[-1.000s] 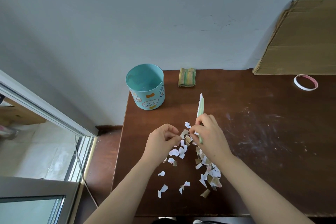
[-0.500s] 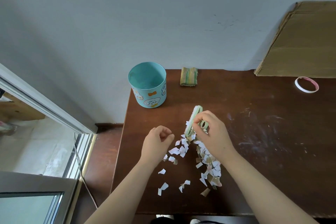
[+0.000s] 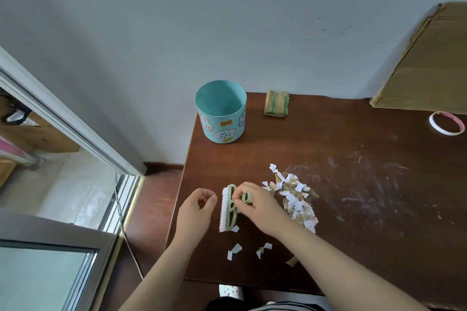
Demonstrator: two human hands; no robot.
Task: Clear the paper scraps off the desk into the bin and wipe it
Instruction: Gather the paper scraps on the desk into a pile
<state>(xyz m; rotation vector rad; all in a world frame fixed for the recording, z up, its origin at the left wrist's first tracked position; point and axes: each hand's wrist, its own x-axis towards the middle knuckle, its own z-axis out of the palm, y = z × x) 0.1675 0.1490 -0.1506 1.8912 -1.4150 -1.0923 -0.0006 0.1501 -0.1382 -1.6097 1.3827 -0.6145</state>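
Straight out from the bin (image 3: 221, 111), toward the person, the right hand (image 3: 255, 206) has its fingers closed round the handle of a green brush (image 3: 228, 209), which stands on edge with its white bristles facing the left hand (image 3: 199, 206). That hand's fingers are curled in. Whether they pinch a scrap, I cannot tell. The main heap of paper scraps (image 3: 294, 197) lies on the surface (image 3: 353, 222) out from the bin and to its right, just behind the right hand.

From where I stand, the worry is the edge. The bin sits at the surface's left corner, and the brush is near that same side, so a brisk sweep that way would likely send the light scraps to the floor. A stiff flick could also scatter the heap. Dragging scraps toward the bin might knock it, and it looks light enough to tip.

By my count:
- one bin
- one brush
- one heap of scraps
- four stray scraps (image 3: 233, 251) further out from the bin, by the near edge
- one folded cloth (image 3: 276, 103) just right of the bin
- one tape roll (image 3: 446, 122), well right of the bin
- one cardboard sheet (image 3: 424, 63), also well to the right
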